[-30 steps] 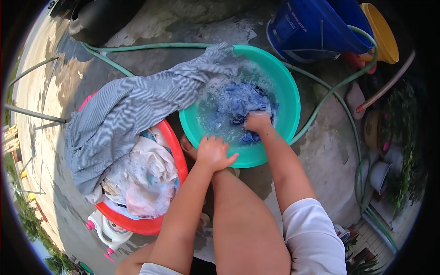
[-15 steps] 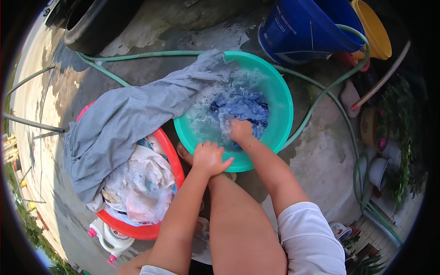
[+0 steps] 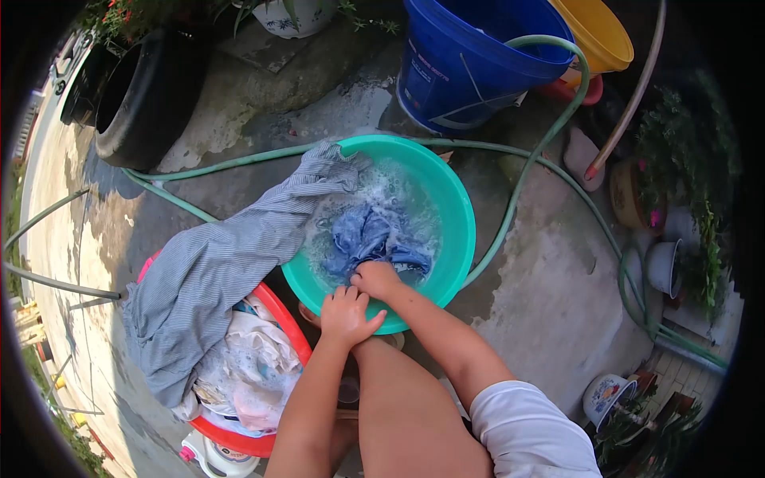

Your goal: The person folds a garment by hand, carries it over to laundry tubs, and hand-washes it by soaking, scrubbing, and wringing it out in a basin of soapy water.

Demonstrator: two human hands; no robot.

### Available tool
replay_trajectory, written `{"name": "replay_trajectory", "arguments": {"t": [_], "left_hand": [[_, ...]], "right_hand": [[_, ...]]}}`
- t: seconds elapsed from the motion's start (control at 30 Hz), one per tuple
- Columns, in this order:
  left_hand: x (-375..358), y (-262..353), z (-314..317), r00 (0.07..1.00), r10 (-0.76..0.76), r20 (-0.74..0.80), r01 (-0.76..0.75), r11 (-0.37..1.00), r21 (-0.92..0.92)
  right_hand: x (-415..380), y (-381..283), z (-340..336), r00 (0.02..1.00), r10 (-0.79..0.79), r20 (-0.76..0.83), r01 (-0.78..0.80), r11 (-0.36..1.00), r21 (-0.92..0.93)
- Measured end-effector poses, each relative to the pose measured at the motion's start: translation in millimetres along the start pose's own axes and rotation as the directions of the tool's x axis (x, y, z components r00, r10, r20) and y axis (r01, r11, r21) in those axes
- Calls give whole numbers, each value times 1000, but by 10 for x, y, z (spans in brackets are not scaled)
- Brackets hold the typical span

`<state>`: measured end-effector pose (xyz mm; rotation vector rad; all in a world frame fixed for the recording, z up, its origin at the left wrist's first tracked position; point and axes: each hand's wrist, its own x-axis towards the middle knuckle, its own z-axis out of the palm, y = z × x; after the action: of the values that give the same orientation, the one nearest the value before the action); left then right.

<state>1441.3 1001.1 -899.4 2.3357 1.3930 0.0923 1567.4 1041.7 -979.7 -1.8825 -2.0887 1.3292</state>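
Note:
A teal basin holds sudsy water and a blue cloth. My right hand is closed on the near end of this cloth, inside the basin. My left hand rests on the basin's near rim, fingers spread, thumb apart, holding no cloth. Over the basin's left rim lies a grey striped garment, stretching down across a red basin. Soapy white and pink clothes sit in the red basin.
Beyond the basins stand a blue bucket and a yellow bucket. A green hose loops around behind and to the right. A black tire-like container is at upper left; a white bottle and potted plants sit at the edges.
My right hand has drawn back toward the near rim, and the blue cloth has come nearer with it. The left hand stays at the rim. The view has shifted.

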Motion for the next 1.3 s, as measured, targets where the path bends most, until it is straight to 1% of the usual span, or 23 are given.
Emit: {"name": "replay_trajectory", "arguments": {"t": [0.07,0.1,0.13,0.17,0.23,0.33,0.43,0.47,0.53,0.6,0.67,0.7,0.73,0.77,0.8,0.83,0.87,0.93,0.97,1.0,1.1,1.2,1.3], "left_hand": [[5,0,12,999,-34,34,34,999,6],[-3,3,13,997,-47,57,46,999,13],[-3,13,11,997,-61,46,61,998,4],[19,17,8,997,-71,31,71,997,-3],[44,9,36,995,-78,-63,75,996,-51],[-30,-29,90,972,-93,-214,59,985,-162],[3,-36,150,875,-332,-353,146,875,-462],[-15,-94,186,877,-363,-314,159,837,-523],[22,-260,543,800,-568,-195,132,484,-865],[95,-452,785,784,-300,-543,8,880,-476],[240,-234,669,744,-570,-348,-7,514,-858],[324,-104,400,765,-628,-141,0,219,-976],[411,32,120,749,-657,83,-11,-137,-990],[501,170,-165,698,-654,292,-37,-440,-897],[546,166,-415,846,-532,31,232,315,-920],[583,59,-178,890,-444,-104,155,510,-846],[617,-46,56,909,-341,-240,67,688,-723],[738,-60,151,867,-120,-484,-99,910,-403],[683,60,-86,913,-117,-391,-27,938,-345],[632,185,-339,949,-113,-294,31,962,-272],[573,366,-570,960,-154,-232,83,954,-288],[543,390,-646,962,-166,-218,87,940,-331],[689,254,-694,986,-102,-129,56,945,-321]], "right_hand": [[80,81,84,973,226,-47,-187,891,413],[89,116,136,939,342,-32,-255,756,602],[-57,-20,-4,928,372,27,-216,476,852],[-173,-119,-93,934,353,58,-186,342,921],[-389,-264,-206,949,295,108,-130,56,990],[-625,-420,-470,982,142,121,-100,-142,985],[-806,-655,-733,990,71,125,-96,-323,942],[-870,-703,-825,995,-19,97,-98,-357,929],[-944,-771,-920,977,-211,14,-107,-435,894],[-1001,-919,-1029,953,-303,-21,-134,-482,866],[-1017,-970,-1057,909,-410,-69,-191,-559,807],[-1037,-980,-1037,884,-459,-89,-230,-592,772],[-949,-827,-834,798,-583,-153,-377,-681,628],[-975,-822,-970,854,-519,22,-422,-668,614],[-985,-768,-964,925,-367,100,-358,-748,560],[-1001,-680,-953,961,-206,187,-274,-813,513],[-1016,-333,-790,967,-129,220,-253,-605,755],[-941,-276,-673,963,146,228,-167,-342,925],[-905,-256,-598,941,277,194,-143,-193,971],[-826,-142,-537,956,230,183,-163,-105,981],[-639,-257,-842,908,393,148,-176,35,984],[-466,-283,-1111,936,248,251,-135,-404,905],[-444,-305,-1045,958,-286,33,-202,-583,787]]}}
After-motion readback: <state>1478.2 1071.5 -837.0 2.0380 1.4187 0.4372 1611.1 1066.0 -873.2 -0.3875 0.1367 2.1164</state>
